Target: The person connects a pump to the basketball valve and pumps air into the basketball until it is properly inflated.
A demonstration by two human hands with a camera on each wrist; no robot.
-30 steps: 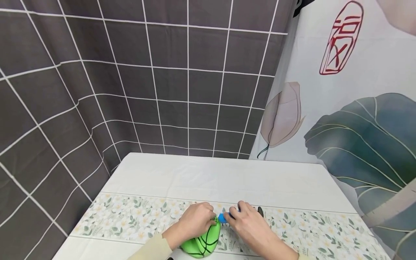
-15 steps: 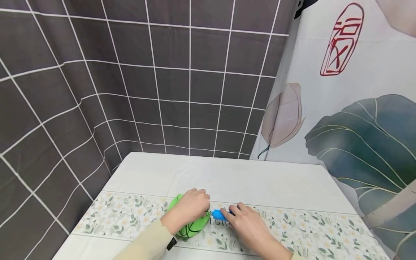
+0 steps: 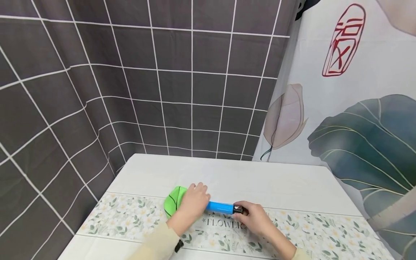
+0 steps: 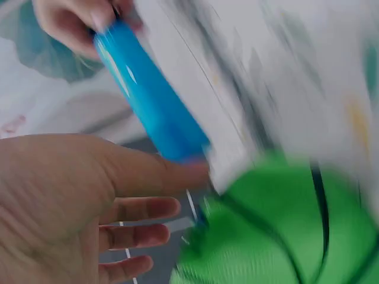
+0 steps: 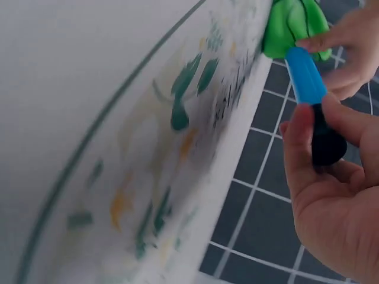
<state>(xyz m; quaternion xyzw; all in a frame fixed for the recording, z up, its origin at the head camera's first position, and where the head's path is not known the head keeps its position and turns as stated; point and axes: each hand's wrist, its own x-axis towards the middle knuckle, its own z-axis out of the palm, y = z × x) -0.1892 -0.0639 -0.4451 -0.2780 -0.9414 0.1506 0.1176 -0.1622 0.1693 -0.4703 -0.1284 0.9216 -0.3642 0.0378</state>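
Note:
A limp, folded green ball [image 3: 173, 200] with black seam lines lies on the table, partly behind my left hand [image 3: 194, 202]. A blue hand pump [image 3: 221, 207] with a black end points at it. At the pump's ball-side end, my left thumb and index finger pinch the blue barrel, and the other fingers of that hand are spread in the left wrist view. My right hand [image 3: 256, 218] holds the pump's black handle [image 5: 327, 139] between thumb and fingers. Where pump and ball meet is hidden by the left hand, so I cannot tell whether they are joined.
The white table [image 3: 227, 177] has a printed flower band with lettering across it. Behind it hangs a dark grey curtain [image 3: 172, 86] with white grid lines. A white cloth with leaf prints [image 3: 373, 133] hangs at the right.
The ball and left hand have moved left and away from me. The right hand has slid back along the pump to its black end, and more of the blue barrel shows.

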